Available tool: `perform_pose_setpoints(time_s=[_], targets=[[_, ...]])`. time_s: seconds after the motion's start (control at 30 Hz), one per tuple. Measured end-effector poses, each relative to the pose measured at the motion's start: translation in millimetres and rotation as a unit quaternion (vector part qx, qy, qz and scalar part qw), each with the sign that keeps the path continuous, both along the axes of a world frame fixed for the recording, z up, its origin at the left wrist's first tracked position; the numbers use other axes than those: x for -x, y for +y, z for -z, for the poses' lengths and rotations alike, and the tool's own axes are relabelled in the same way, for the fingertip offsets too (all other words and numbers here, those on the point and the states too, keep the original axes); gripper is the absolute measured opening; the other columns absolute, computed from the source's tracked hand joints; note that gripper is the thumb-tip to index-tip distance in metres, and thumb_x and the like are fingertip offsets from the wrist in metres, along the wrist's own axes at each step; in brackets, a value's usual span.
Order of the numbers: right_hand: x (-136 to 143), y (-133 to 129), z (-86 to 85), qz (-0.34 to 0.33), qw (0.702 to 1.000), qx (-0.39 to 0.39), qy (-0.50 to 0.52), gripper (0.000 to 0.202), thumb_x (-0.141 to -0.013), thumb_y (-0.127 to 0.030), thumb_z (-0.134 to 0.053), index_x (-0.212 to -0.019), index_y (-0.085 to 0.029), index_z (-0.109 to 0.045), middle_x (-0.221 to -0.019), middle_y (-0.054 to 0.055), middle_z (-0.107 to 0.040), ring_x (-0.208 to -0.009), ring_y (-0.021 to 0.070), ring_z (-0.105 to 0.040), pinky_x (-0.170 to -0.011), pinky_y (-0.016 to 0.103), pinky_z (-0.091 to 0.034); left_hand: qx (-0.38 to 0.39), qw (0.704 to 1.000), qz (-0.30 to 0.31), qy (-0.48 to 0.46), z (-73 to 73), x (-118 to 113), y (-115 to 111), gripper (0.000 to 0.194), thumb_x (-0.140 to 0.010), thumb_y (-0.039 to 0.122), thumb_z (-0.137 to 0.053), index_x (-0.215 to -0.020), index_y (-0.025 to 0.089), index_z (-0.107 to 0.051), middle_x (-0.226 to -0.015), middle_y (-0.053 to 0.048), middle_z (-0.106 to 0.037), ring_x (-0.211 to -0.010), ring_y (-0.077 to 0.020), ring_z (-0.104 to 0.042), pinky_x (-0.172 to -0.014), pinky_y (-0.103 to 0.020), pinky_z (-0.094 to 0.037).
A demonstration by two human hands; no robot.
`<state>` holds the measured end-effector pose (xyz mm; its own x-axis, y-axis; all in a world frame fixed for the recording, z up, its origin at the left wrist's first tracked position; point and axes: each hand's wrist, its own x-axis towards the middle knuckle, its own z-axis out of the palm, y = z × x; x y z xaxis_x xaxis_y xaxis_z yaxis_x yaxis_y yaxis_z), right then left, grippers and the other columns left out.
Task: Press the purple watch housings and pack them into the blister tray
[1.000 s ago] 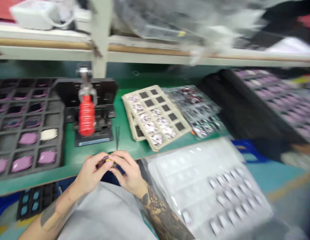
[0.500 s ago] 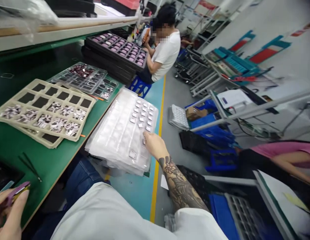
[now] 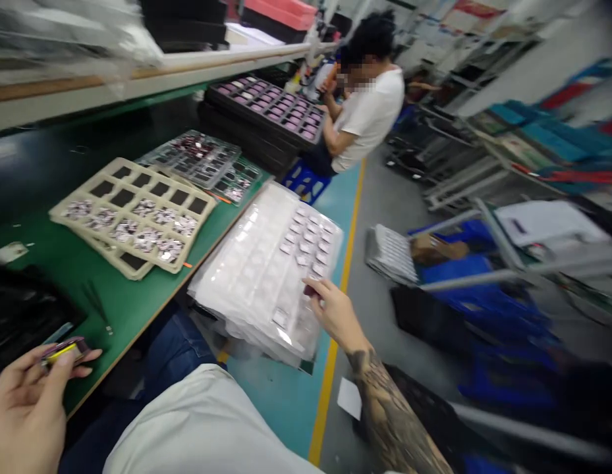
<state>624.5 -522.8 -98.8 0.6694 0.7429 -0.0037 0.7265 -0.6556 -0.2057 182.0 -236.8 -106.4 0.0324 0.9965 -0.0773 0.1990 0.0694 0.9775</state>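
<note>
A stack of clear plastic trays (image 3: pixel 236 270) lies beside the green table's edge, with small square pieces in pockets on its right part. Over the top tray's right side, my right hand (image 3: pixel 335 309) pinches a small dark piece (image 3: pixel 310 288) between thumb and fingers. At the lower left, my left hand (image 3: pixel 33 401) grips a small purple and yellow part (image 3: pixel 67 349) above the table edge. Black tweezers (image 3: pixel 99 308) lie on the table near that hand. Beige trays (image 3: pixel 132 217) farther back hold many small pinkish-white pieces and dark pads.
On the green table (image 3: pixel 152 293) are clear trays (image 3: pixel 192 158) of small parts and a stack of black trays (image 3: pixel 266 108) with pink pieces. A seated person in a white shirt (image 3: pixel 369 105) is beyond. Blue crates and metal racks stand at the right.
The view has turned left, so the scene sits farther right. My right hand has lifted slightly from the tray pocket, and a dark piece now shows in its fingers. More of my left hand shows.
</note>
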Motion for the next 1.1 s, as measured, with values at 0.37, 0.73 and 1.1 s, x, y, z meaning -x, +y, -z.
perform_pose_setpoints(time_s=[0.37, 0.73, 1.1], targets=[[198, 215, -11.2, -0.312, 0.756, -0.365, 0.444, 0.030, -0.109, -0.015, -0.063, -0.127, -0.032, -0.080, -0.116, 0.008, -0.074, -0.097, 0.0214, -0.083, -0.078, 0.035, -0.075, 0.028, 0.988, -0.045, -0.145, -6.1, 17, 6, 0.049, -0.090, 0.045, -0.092, -0.124, 0.016, -0.073, -0.104, -0.011, -0.086, -0.081, -0.0245, -0.086, -0.066, -0.027, -0.066], [303, 297, 8.1, -0.533, 0.676, -0.291, 0.417, 0.064, -0.105, -0.003, -0.062, -0.160, -0.035, -0.065, -0.142, 0.012, -0.074, -0.130, 0.0261, -0.076, -0.108, 0.043, -0.071, 0.031, 0.967, -0.081, -0.239, 18.3, 33, 12, 0.054, -0.094, 0.038, -0.091, -0.140, 0.016, -0.073, -0.124, -0.017, -0.085, -0.101, -0.0250, -0.084, -0.087, -0.031, -0.067], [309, 294, 4.2, -0.433, 0.718, -0.304, 0.452, 0.042, -0.100, -0.002, -0.071, -0.128, -0.031, -0.083, -0.127, 0.008, -0.080, -0.099, 0.0208, -0.084, -0.078, 0.032, -0.075, 0.049, 0.976, -0.050, -0.205, 11.6, 36, 12, 0.051, -0.098, 0.040, -0.086, -0.142, 0.016, -0.074, -0.118, -0.014, -0.086, -0.097, -0.0233, -0.084, -0.088, -0.030, -0.067]])
